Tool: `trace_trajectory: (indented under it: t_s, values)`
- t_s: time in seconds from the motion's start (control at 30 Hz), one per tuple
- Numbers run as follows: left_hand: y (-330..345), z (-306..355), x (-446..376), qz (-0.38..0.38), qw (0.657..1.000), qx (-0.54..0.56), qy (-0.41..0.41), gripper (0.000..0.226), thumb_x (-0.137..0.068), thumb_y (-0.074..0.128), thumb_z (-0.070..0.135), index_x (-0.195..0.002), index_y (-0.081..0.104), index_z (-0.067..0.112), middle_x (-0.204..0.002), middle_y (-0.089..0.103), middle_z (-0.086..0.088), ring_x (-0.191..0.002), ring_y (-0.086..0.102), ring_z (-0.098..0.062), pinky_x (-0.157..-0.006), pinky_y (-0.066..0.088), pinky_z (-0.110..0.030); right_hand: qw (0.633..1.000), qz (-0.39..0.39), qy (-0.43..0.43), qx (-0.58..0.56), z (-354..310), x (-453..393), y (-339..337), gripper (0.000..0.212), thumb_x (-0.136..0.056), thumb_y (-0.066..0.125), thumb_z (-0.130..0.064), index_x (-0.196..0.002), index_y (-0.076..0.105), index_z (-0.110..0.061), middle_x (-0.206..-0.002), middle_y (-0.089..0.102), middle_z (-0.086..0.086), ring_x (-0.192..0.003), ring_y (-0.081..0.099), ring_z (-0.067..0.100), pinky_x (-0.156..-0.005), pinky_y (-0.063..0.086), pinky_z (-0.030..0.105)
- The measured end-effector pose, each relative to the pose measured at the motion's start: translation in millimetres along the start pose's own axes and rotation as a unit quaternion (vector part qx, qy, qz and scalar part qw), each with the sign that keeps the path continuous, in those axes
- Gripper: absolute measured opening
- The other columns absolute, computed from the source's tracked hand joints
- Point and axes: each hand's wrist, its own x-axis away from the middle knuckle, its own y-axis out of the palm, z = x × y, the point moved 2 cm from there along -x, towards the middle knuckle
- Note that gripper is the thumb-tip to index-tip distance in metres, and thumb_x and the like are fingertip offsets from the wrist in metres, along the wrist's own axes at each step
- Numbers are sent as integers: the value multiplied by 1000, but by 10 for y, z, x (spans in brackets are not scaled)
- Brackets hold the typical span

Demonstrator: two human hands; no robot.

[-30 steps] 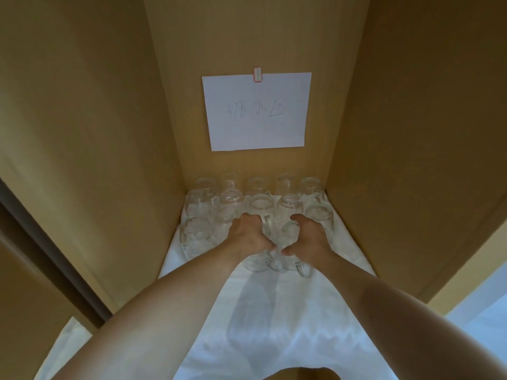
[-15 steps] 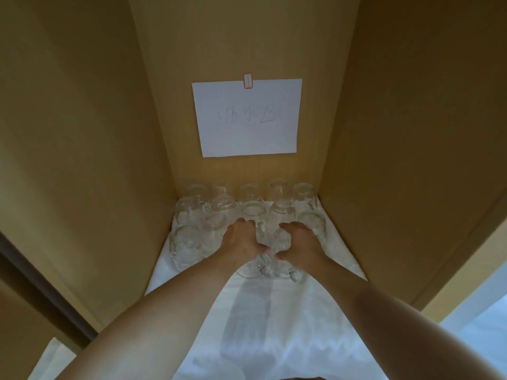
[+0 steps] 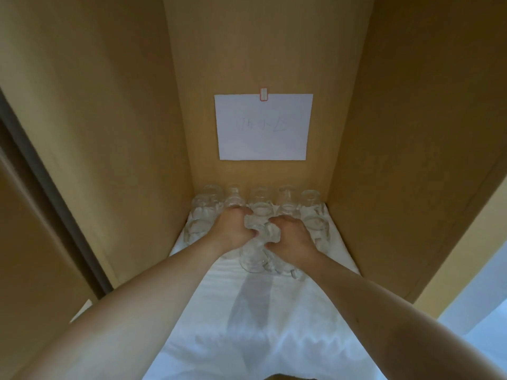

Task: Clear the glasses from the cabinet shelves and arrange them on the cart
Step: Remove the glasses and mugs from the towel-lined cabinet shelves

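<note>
I am at the pick-up step: my left hand [image 3: 233,231] and right hand [image 3: 292,237] each curl round a glass mug [image 3: 253,257] on the shelf's white cloth [image 3: 274,319]. Next I judge a straight lift. More glasses [image 3: 260,202] crowd just beyond my fingers [image 3: 248,212], easy to knock; a paper note [image 3: 263,127] hangs above.

You see a white rectangular paper sheet [image 3: 262,127] with faint writing on the back wall. A small red-edged clip [image 3: 263,94] holds its top, and a white wrinkled cloth liner [image 3: 260,325] lies below

Clear glossy glasses [image 3: 260,209] — matt wood cabinet [image 3: 109,133]
</note>
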Motion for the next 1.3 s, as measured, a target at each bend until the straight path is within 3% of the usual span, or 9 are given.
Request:
trace_trajectory:
  t_s: [0.1,0.27,0.37,0.5,0.7,0.9,1.03,1.17,1.3]
  values:
    - [-133,-74,207,46,998,-28,-9,59,-80,82,34,-134,63,17,-140,60,-8,-128,55,-26,-98,40,-24,1000,-9,-29,0,-148,38,25,72,-82,77,-40,-146,51,-22,-147,52,4,-136,46,29,-109,43,40]
    - [-261,-274,644,88,993,-66,-35,58,-80,79,36,-133,63,18,-137,60,-8,-129,53,-28,-108,40,-37,997,-38,-74,-4,-418,162,235,76,-84,76,-43,-150,44,-24,-148,50,4,-136,45,30,-109,43,40]
    - [-279,-398,890,97,990,-86,-52,56,-80,77,36,-132,63,20,-135,62,-6,-129,52,-28,-107,40,-40,994,-58,-93,-3,-546,305,396,78,-85,74,-45,-152,40,-26,-151,46,3,-138,40,31,-111,40,41]
    - [-326,-565,1210,88,987,-96,-94,60,-81,75,43,-135,60,22,-133,62,-8,-121,56,-32,-99,44,-36,990,-82,-117,-9,-758,426,526,78,-84,74,-45,-152,40,-26,-150,47,3,-138,40,31,-112,37,42]
    - [-423,-802,1692,61,985,-90,-134,69,-83,74,49,-143,52,23,-143,53,-4,-131,47,-29,-109,38,-42,985,-95,-142,-3,-1266,649,637,77,-85,73,-44,-152,39,-28,-149,47,2,-135,42,29,-108,42,41]
    - [-605,-1007,2123,54,990,-66,-109,58,-83,75,42,-136,58,24,-134,57,-3,-128,49,-25,-104,42,-34,987,-70,-147,6,-1763,882,727,67,-81,76,-42,-141,49,-28,-134,57,3,-127,49,31,-101,46,42]
    - [-774,-1236,2501,47,992,-70,-90,61,-86,76,37,-140,55,18,-145,50,-6,-138,41,-27,-106,34,-34,990,-72,-121,20,-2077,1134,857,79,-85,75,-41,-153,37,-29,-150,46,1,-136,41,29,-109,42,42]
    - [-1008,-1552,2908,31,990,-97,-101,71,-88,71,44,-150,43,23,-158,35,-2,-145,31,-28,-114,36,-43,992,-74,-101,13,-2405,1435,1026,79,-87,75,-38,-154,35,-28,-151,44,2,-138,39,29,-110,40,43]
    - [-1249,-1907,3315,17,987,-112,-115,70,-92,67,46,-152,41,22,-160,32,-4,-145,30,-30,-115,34,-43,993,-75,-87,2,-2812,1710,1232,79,-86,75,-36,-154,36,-26,-150,45,3,-136,39,30,-108,41,43]
